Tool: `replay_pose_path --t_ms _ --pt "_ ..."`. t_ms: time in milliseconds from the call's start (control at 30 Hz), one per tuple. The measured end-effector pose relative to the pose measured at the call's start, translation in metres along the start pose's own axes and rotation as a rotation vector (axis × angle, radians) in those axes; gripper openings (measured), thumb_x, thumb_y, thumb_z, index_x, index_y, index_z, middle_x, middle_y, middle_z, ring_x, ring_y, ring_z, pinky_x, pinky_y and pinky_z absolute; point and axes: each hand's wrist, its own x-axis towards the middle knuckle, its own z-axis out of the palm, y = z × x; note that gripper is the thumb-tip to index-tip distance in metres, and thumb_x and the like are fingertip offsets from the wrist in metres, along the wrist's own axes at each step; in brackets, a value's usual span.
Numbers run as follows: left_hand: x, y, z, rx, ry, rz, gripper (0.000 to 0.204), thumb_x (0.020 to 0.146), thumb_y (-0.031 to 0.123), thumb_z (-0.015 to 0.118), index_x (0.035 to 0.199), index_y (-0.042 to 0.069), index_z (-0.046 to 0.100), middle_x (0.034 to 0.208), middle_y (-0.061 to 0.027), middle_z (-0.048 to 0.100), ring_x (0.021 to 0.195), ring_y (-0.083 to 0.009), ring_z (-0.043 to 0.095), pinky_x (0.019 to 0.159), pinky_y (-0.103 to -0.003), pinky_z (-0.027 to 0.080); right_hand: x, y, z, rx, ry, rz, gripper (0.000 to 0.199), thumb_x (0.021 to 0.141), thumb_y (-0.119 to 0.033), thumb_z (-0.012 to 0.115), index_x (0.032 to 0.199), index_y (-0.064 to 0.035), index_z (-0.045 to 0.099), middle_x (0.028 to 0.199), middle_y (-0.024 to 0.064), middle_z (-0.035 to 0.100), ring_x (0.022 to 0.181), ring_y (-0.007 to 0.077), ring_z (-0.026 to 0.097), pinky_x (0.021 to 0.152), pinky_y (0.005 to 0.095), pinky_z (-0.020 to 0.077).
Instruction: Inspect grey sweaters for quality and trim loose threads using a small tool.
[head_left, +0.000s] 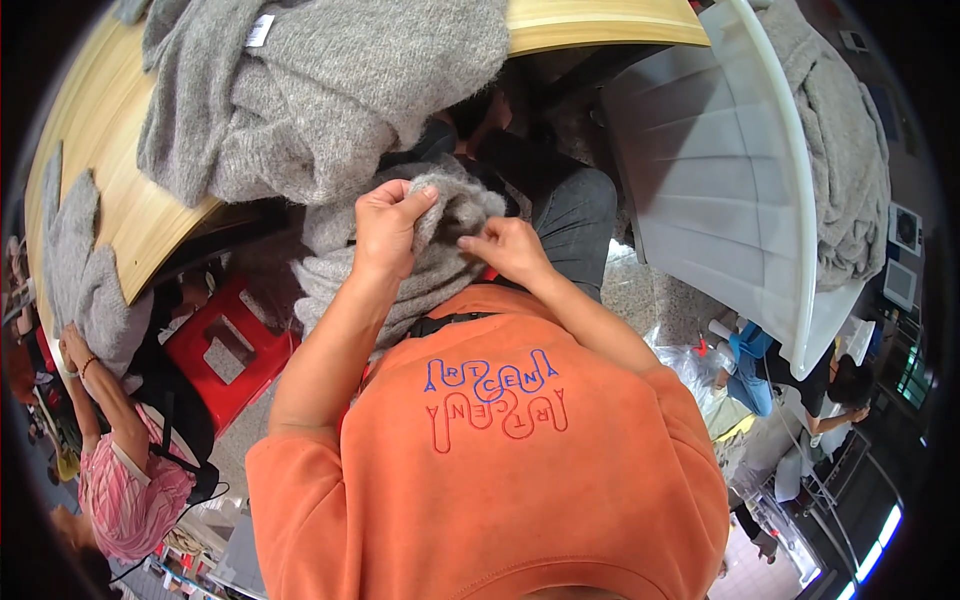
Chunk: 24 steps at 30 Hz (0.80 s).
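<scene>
A fuzzy grey knitted garment (440,270) lies bunched in my lap. My left hand (385,228) pinches a fold of it between thumb and fingers, holding that part raised. My right hand (508,250) is close by on the right, its fingers curled and drawn together against the knit. Whatever those fingertips hold, if anything, is too small to make out. Just ahead, a larger pile of grey knitwear (330,90) with a white label (259,31) hangs over the edge of the wooden table (600,22).
On the right stands a large white plastic bin (720,170), with grey knitwear (835,150) beyond its rim. A red plastic stool (235,345) is at left. Near it, a person in a pink striped top (135,490) handles grey knitwear (85,270). Another person (800,375) is at far right.
</scene>
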Motion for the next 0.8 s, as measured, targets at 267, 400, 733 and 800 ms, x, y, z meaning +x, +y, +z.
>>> replay_pose_path --t_ms 267,400,733,800 --pt "-0.017 0.008 0.01 -0.094 -0.058 -0.111 0.007 0.075 0.002 0.06 0.07 0.0 0.056 0.064 -0.0039 0.057 0.052 -0.0073 0.049 0.047 -0.02 0.039 0.018 -0.013 0.024 0.31 0.122 -0.015 0.016 0.068 -0.007 0.061 0.08 0.0022 0.057 0.073 0.0041 0.058 0.066 0.0125 0.054 0.059 0.0261 0.0445" --pt "-0.019 0.012 0.016 -0.108 -0.122 -0.122 0.006 0.076 0.002 0.059 0.071 0.0 0.056 0.066 -0.0046 0.058 0.053 -0.0077 0.05 0.048 -0.021 0.04 0.029 -0.014 0.027 0.504 0.301 -0.134 0.02 0.069 -0.009 0.059 0.085 0.0035 0.057 0.078 0.0123 0.06 0.069 0.0187 0.057 0.065 0.0267 0.0449" --pt "-0.003 0.022 -0.006 -0.166 -0.051 -0.023 0.004 0.076 -0.001 0.055 0.079 -0.003 0.057 0.075 -0.0092 0.061 0.064 -0.0126 0.057 0.06 -0.024 0.047 0.003 0.018 -0.031 1.692 -0.126 -0.04 0.013 0.082 -0.007 0.044 0.093 -0.0016 0.05 0.1 0.0137 0.055 0.092 0.0237 0.055 0.084 0.0399 0.0448" --pt "-0.001 0.021 -0.007 -0.201 -0.051 -0.068 0.004 0.077 0.0 0.055 0.079 -0.003 0.057 0.076 -0.0096 0.061 0.064 -0.0135 0.057 0.061 -0.024 0.047 -0.001 0.025 -0.04 1.525 -0.097 -0.063 0.013 0.079 -0.003 0.049 0.091 -0.002 0.05 0.097 0.0112 0.056 0.089 0.0206 0.055 0.081 0.0366 0.0453"
